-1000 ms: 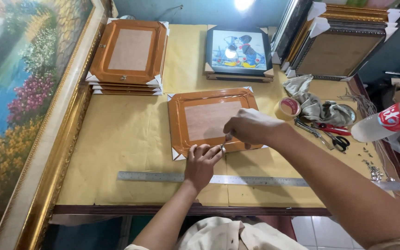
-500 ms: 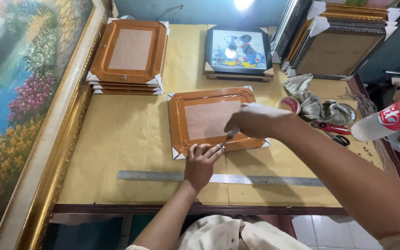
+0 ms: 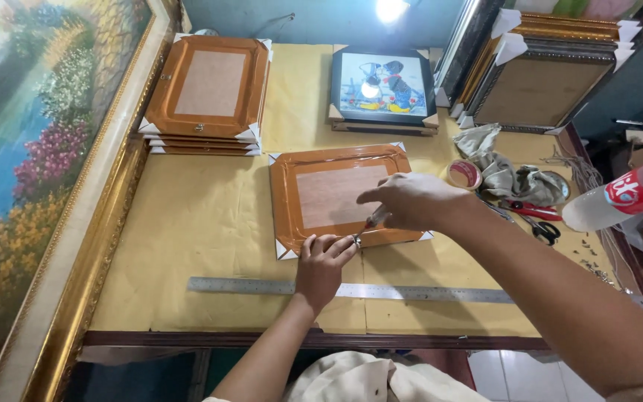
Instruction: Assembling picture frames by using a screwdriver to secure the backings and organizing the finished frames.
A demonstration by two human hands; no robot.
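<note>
An orange-brown picture frame [image 3: 336, 167] lies face down in clear wrap in the middle of the yellow-covered table [image 3: 202, 223]. My left hand [image 3: 321, 264] rests at its near edge, fingertips pressed to the frame's lower rim. My right hand [image 3: 411, 202] hovers over the same edge and grips a small screwdriver [image 3: 370, 223] with a reddish handle, its tip pointing down at the rim next to my left fingertips.
A steel ruler [image 3: 247, 286] lies along the near edge. A stack of similar frames [image 3: 206, 89] sits at back left, a black-framed picture [image 3: 382, 85] at back centre, more frames [image 3: 545, 82] at back right. Tape roll [image 3: 464, 174], rags [image 3: 511, 175], scissors [image 3: 541, 223], a bottle [image 3: 623, 193] right. A large gilt-framed painting [image 3: 31, 171] at left.
My right hand has shifted slightly right and lower along the frame's near edge with the screwdriver. My left hand has stayed at the rim.
</note>
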